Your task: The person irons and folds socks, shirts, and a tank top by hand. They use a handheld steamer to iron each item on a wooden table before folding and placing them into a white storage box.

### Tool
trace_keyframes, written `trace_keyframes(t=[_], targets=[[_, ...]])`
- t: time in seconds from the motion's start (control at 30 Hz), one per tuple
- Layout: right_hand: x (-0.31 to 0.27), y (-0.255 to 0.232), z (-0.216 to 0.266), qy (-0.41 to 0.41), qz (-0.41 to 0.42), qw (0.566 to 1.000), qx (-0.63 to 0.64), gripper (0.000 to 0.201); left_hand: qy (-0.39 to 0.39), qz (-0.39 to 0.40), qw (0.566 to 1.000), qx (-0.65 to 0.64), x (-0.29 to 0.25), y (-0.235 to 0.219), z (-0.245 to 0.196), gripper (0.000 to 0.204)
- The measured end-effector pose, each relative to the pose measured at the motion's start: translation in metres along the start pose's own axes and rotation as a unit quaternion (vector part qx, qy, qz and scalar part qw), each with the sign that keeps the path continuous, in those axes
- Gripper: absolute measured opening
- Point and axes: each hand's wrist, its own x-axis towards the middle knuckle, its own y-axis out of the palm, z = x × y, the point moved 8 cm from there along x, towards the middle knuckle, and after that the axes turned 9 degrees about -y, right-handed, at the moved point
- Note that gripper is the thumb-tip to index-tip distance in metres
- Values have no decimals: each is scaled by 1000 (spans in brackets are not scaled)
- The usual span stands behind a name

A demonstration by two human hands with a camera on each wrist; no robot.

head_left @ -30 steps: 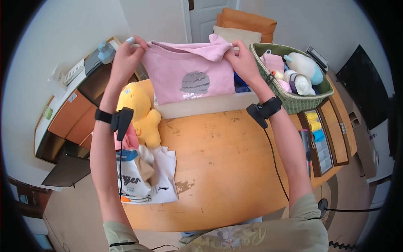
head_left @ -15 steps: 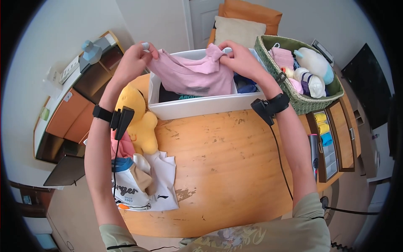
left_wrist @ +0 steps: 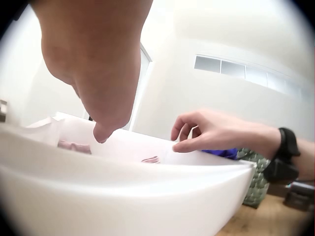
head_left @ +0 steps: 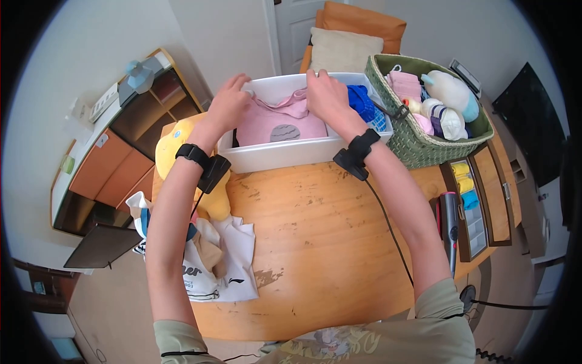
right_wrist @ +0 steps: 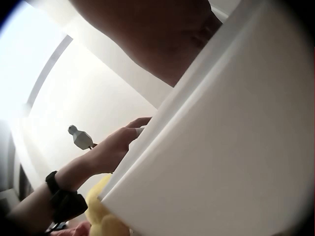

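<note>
A pink T-shirt (head_left: 279, 124) with a grey round print lies folded inside the white box (head_left: 285, 156), its collar toward the back wall. My left hand (head_left: 229, 104) is over the box's left side, beside the shirt, its fingers relaxed. Over the right part of the shirt hovers my right hand (head_left: 327, 96); the left wrist view shows this right hand (left_wrist: 206, 130) loosely bent above the rim with nothing in it. Blue clothing (head_left: 362, 104) fills the box's right compartment. From the right wrist view, the box wall hides some of my left fingers.
A green woven basket (head_left: 424, 148) with soft toys stands right of the box. Left are a yellow plush toy (head_left: 212, 200) and a white printed cloth (head_left: 239, 261). Near the right edge of the table (head_left: 321, 242) lie an open wooden case (head_left: 492, 224) and a grey-black handheld device (head_left: 448, 221).
The pink T-shirt, earlier held up by both hands, has been lowered into the white box. Both hands have let go of it and moved slightly inward.
</note>
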Motion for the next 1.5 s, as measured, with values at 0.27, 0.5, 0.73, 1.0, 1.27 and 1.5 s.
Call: trace_keyframes(t=[0.27, 0.5, 0.73, 1.0, 1.27, 1.5], targets=[[-11, 28, 20, -146, 193, 951, 192, 22, -29, 330, 938, -106, -33, 43, -24, 31], [-31, 61, 26, -92, 454, 877, 128, 27, -60, 423, 899, -98, -45, 52, -13, 29], [-39, 91, 25, -91, 478, 874, 16, 37, -49, 378, 918, -110, -43, 79, -4, 34], [-35, 69, 28, -130, 420, 894, 84, 28, -29, 382, 919, -93, -42, 47, -18, 28], [-41, 51, 34, -126, 531, 828, 129, 35, -22, 518, 854, -41, -53, 38, -12, 37], [-34, 75, 29, -82, 468, 880, 20, 34, -105, 510, 852, -57, -53, 52, -7, 36]])
